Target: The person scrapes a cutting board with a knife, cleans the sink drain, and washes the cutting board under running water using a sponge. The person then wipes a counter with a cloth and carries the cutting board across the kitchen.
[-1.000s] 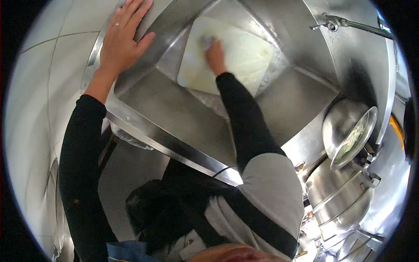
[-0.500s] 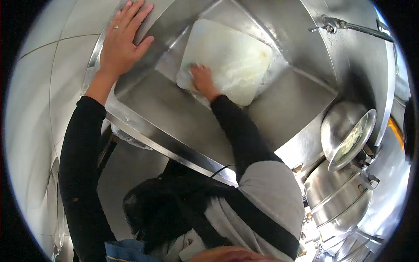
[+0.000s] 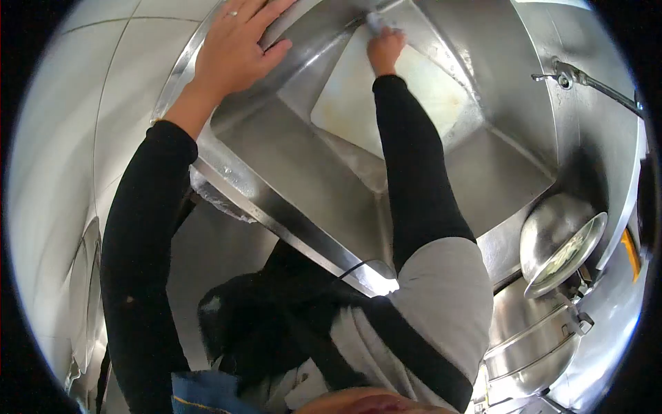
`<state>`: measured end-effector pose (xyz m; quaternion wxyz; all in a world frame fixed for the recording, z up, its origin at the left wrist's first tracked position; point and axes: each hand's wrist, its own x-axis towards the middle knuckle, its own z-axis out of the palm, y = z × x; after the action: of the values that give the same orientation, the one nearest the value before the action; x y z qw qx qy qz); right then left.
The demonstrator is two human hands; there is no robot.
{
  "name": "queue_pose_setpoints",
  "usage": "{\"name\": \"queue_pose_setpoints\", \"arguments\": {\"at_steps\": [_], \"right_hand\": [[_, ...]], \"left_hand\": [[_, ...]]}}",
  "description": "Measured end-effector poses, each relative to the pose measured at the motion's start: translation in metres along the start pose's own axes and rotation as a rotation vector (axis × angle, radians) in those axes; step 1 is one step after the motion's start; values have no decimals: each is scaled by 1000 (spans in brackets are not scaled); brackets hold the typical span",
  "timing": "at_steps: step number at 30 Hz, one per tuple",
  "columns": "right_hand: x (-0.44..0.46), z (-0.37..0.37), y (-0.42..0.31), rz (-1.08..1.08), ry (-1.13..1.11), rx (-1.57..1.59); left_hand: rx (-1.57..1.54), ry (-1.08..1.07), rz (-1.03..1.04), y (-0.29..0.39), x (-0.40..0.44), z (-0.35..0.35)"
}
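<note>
A white cutting board (image 3: 345, 100) lies in the bottom of a metal sink (image 3: 296, 152). My right hand (image 3: 386, 50) is over the board's far edge with its fingers curled. A small greyish thing, blurred, shows at those fingertips; I cannot make out what it is. My right forearm covers part of the board. My left hand (image 3: 238, 52) rests flat on the sink's left rim, fingers spread, a ring on one of them. It holds nothing.
A metal faucet (image 3: 567, 74) reaches in from the right. Beside the sink's right edge, a metal bowl (image 3: 562, 214) stands with a tilted strainer-like dish (image 3: 567, 255) holding pale food bits. Below is a large steel pot (image 3: 531, 338). White tiles (image 3: 55, 138) line the left.
My right hand has moved from the board's near left part to its far edge. The board has shifted and turned slightly. The view has shifted; my left hand stays on the rim.
</note>
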<state>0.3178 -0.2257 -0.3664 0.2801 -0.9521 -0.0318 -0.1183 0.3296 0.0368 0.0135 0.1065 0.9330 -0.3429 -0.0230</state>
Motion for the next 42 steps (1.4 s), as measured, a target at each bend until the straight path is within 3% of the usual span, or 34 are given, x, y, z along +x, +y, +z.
{"name": "queue_pose_setpoints", "arguments": {"at_steps": [2,3,5,6,7,8,10,12,13,14,15,17,18,19,20,22,23,24,25,27,28,29,30,31,32,33,34,36,38,39,40,41,42], "right_hand": [[-62,6,-44,-173,-84,-99],[-108,31,-55,-212,-633,-161],[-214,-24,-72,-198,-425,243],[-235,-77,-69,-12,-536,263],[-273,-92,-18,53,-433,177],[-294,-99,57,253,-383,111],[-233,-163,107,387,-50,-234],[-151,-139,116,331,242,-375],[-112,-111,94,387,7,-399],[-84,-63,83,-12,118,-472],[-69,-22,39,-67,198,-221],[-105,8,-73,-76,-138,-174],[-129,-17,-132,72,-545,-194],[-195,-5,-143,2,-271,-9],[-247,-23,-130,-102,-235,-11],[-300,-105,-68,3,-432,-16],[-301,-156,-34,217,-648,-6],[-287,-200,-11,306,-720,-188],[-297,-166,60,428,-466,-468],[-218,-167,97,457,-78,-403],[-165,-151,86,628,27,-393],[-125,-113,83,642,173,-404],[-104,-44,92,395,170,-784],[-86,1,56,176,343,-836],[-79,17,-9,343,-37,-345],[-97,31,-76,418,-108,-146],[-140,30,-127,256,-70,-322],[-217,-14,-146,-12,-158,50],[-267,-57,-80,168,-482,-174],[-284,-81,-36,347,-220,-148],[-318,-44,62,534,-235,-334],[-301,-102,90,443,-27,-460],[-240,-151,89,867,16,-419]], "left_hand": [[0,8,11,0,1,-1],[-3,19,13,-1,1,0],[-13,33,12,-3,1,-1],[-17,34,10,-4,1,-1],[-27,24,7,-3,-2,1],[-15,36,15,-2,-3,2],[5,67,28,-4,-1,7],[-7,64,30,-1,-3,11],[3,78,36,-3,0,10],[-5,84,32,-3,0,9],[-12,85,31,-4,-1,8],[-21,80,50,0,-2,10],[-17,86,63,-1,-3,12],[-13,103,79,-5,0,11],[-3,100,68,-6,1,11],[-4,93,47,-3,-1,13],[6,93,44,1,-1,14],[22,96,37,4,-1,13],[49,101,24,3,0,12],[37,100,40,0,-3,13],[38,97,54,-1,-2,13],[57,119,57,0,-3,14],[79,145,68,2,3,12],[98,168,74,2,5,13],[56,176,109,1,4,15],[8,186,142,-1,4,18],[-45,197,182,-2,7,20],[-52,185,157,1,9,17],[-35,178,162,0,6,20],[-5,187,181,-3,6,22],[32,208,201,-7,9,22],[32,214,206,-12,12,24],[35,220,208,-16,11,27]]}}
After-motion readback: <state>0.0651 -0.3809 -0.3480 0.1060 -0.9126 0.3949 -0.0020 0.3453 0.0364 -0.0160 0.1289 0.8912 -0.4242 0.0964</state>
